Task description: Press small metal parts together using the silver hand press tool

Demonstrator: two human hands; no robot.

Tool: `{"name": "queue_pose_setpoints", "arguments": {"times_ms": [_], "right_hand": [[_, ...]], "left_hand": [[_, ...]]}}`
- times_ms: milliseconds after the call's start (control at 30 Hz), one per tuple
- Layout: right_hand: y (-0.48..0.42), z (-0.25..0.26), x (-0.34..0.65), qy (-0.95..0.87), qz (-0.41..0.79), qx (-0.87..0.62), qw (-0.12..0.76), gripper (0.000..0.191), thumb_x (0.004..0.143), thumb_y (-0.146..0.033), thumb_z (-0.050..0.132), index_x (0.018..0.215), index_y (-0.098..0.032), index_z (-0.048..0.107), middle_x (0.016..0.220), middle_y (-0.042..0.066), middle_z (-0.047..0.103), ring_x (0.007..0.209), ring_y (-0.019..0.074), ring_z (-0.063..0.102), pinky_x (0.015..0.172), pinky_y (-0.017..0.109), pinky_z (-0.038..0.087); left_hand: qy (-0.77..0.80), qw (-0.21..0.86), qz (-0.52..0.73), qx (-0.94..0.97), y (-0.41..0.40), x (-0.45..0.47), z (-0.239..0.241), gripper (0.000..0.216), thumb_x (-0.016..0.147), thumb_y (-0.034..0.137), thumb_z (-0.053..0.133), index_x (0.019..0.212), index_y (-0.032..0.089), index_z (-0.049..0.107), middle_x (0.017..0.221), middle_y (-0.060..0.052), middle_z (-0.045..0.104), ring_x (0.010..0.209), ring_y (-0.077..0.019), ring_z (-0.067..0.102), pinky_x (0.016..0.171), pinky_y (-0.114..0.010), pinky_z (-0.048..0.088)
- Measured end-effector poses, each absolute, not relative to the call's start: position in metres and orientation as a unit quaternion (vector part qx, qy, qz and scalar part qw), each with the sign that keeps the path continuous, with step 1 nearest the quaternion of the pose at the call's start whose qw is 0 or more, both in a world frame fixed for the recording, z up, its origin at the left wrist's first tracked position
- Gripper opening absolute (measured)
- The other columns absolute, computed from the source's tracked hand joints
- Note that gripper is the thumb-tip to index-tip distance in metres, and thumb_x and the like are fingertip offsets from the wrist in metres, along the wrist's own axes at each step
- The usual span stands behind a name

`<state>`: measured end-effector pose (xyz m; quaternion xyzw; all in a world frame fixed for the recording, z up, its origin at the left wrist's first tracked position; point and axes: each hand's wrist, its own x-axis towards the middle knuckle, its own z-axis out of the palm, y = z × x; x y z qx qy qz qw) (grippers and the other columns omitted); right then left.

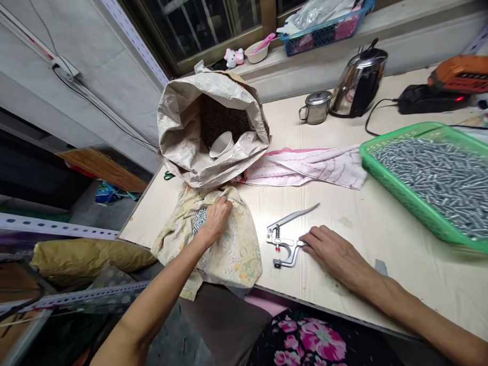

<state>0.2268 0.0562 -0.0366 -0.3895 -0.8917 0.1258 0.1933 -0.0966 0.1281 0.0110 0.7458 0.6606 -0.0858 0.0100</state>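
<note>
My right hand [328,252] is closed over the lower handle of grey metal snap-fastener pliers [285,242], which lie on the table with the upper handle raised and the jaws apart. A small red tip shows at the jaw. Over on the left, my left hand [218,216] rests on a yellowish floral cloth [240,252], its fingers curled downward. What these fingers hold, if anything, is hidden. Beside that hand, a small heap of silvery metal pieces [199,220] lies in a fold of the cloth.
Behind the cloth stands an open sack [178,121] with dark contents and a white cup [221,145]. A pink-white towel [307,167] lies right of it. A green basket [408,198] holds many metal pins. A kettle [358,83] and lidded mug [317,107] stand behind.
</note>
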Motion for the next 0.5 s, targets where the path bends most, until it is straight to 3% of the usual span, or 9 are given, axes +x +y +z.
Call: {"name": "queue_pose_setpoints", "arguments": {"times_ms": [200,267,400,500], "right_hand": [[0.059,-0.033,0.224,-0.901,0.106,-0.391,0.155,0.015,0.098,-0.016,0.044,0.09,-0.018,0.056,0.085,0.005,0.054,0.079,0.0204,0.046,0.068,0.032,0.033],[0.06,-0.032,0.223,-0.906,0.095,-0.387,0.143,0.018,0.099,-0.016,0.043,0.086,-0.018,0.055,0.084,0.004,0.054,0.079,0.0201,0.045,0.068,0.032,0.031],[0.058,-0.027,0.226,-0.916,0.066,-0.372,0.136,0.02,0.1,-0.014,0.041,0.085,-0.018,0.054,0.082,0.003,0.055,0.077,0.0193,0.044,0.068,0.033,0.027],[0.054,-0.021,0.229,-0.919,0.06,-0.364,0.136,0.021,0.098,-0.01,0.04,0.086,-0.017,0.054,0.081,0.003,0.055,0.077,0.0189,0.044,0.07,0.033,0.026]], "left_hand": [[0.68,0.062,0.038,0.73,0.113,-0.086,0.03,0.021,0.089,0.019,0.048,0.09,0.015,0.068,0.1,-0.012,0.067,0.094,-0.0233,0.06,0.08,-0.031,0.045],[0.683,0.145,0.127,0.705,0.094,-0.071,0.041,0.019,0.087,0.025,0.053,0.089,0.017,0.07,0.092,-0.008,0.07,0.084,-0.0199,0.062,0.078,-0.03,0.047],[0.686,0.371,0.231,0.581,0.048,-0.035,0.045,0.027,0.079,0.04,0.062,0.085,0.015,0.072,0.072,-0.003,0.069,0.057,-0.0138,0.058,0.057,-0.025,0.045],[0.691,0.44,0.274,0.504,0.024,-0.014,0.029,0.033,0.074,0.045,0.066,0.083,0.013,0.073,0.064,-0.002,0.066,0.051,-0.0117,0.053,0.051,-0.023,0.041]]}}
